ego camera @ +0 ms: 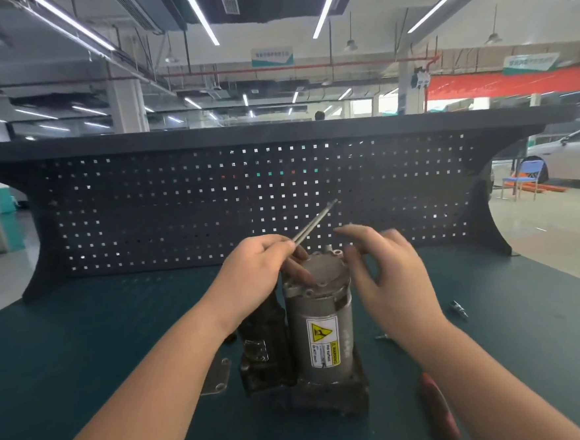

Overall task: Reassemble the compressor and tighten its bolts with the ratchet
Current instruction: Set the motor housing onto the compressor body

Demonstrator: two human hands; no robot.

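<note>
The compressor (319,334) stands upright on the green bench mat, a grey cylinder with a yellow warning label and a dark, dirty block at its left and base. Its round end cover (323,272) faces up and shows several bolt holes. My left hand (254,274) hovers at the cover's left rim and pinches one or two long thin bolts (314,222) that point up and to the right. My right hand (385,271) hangs just right of the cover, fingers loosely spread, blurred, holding nothing.
A flat metal plate (217,376) lies left of the compressor's base. A socket bit (459,308) and a small metal part (382,337) lie at the right, with a red-handled tool (439,408) nearer me. A dark pegboard (212,204) closes off the back of the bench.
</note>
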